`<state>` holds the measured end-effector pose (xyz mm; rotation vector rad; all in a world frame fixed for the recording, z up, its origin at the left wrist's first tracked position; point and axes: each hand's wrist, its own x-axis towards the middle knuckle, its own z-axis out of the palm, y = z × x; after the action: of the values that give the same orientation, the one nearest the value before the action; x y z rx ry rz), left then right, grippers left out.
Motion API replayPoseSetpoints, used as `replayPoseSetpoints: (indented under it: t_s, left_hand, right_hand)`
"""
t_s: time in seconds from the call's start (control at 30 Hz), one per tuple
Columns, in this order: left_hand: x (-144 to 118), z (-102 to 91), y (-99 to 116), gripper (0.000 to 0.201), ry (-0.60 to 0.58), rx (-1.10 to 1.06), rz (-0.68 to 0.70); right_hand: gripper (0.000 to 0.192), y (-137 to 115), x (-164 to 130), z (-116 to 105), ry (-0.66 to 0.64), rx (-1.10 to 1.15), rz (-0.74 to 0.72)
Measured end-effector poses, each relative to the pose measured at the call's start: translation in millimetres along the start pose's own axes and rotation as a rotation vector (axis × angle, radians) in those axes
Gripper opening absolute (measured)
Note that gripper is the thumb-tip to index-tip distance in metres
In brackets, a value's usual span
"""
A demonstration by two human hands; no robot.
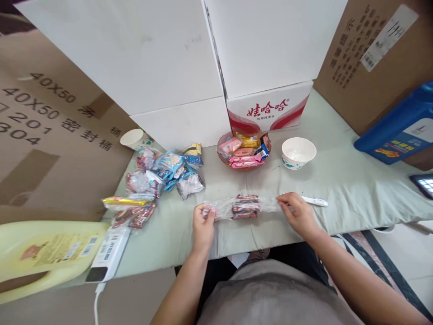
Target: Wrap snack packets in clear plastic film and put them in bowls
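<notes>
A clear plastic bag [223, 207] with several dark red wrapped snacks [246, 206] inside lies stretched sideways on the table in front of me. My left hand [204, 225] grips its left end, thumb pressed against the fingers. At the other end, my right hand [297, 213] pinches the bag's clear plastic between thumb and fingers. A white plastic-handled tool [316, 201] lies just beyond my right hand, its left part hidden. Behind the bag stands a pinkish clear bowl [223, 155] filled with wrapped snacks, and right of it a white paper bowl [298, 153].
To the left is a pile of bagged snacks [169, 169] with a tipped paper cup [135, 139] behind. A power strip [110, 253] and yellow jug [64, 248] sit front left. White cartons [270, 108] wall the back; a blue bottle [399, 126] and phone [424, 184] are at right.
</notes>
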<state>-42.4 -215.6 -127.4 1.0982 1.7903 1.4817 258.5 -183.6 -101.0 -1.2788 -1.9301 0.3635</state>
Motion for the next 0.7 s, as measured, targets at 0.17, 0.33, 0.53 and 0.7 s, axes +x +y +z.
replayPoseSetpoints:
  t_s: [0.17,0.33,0.53,0.7]
  left_hand:
    - [-1,-29.5,17,0.017,0.182,0.465,0.532]
    - [-10,4.3,47,0.024,-0.263,0.573,0.778]
    - [-18,8.9,66,0.016,-0.374,0.744,0.785]
    - [-44,-24.1,86,0.006,-1.077,0.649,0.679]
  right_hand:
    - [0.012,10,-11,-31,0.121,-0.08,0.099]
    - [0.035,-30,2,-12,-0.002,-0.009,-0.09]
    - [0.017,-44,8,-9,-0.169,0.037,-0.218]
    - [0.022,-49,-12,-40,-0.544,0.093,-0.418]
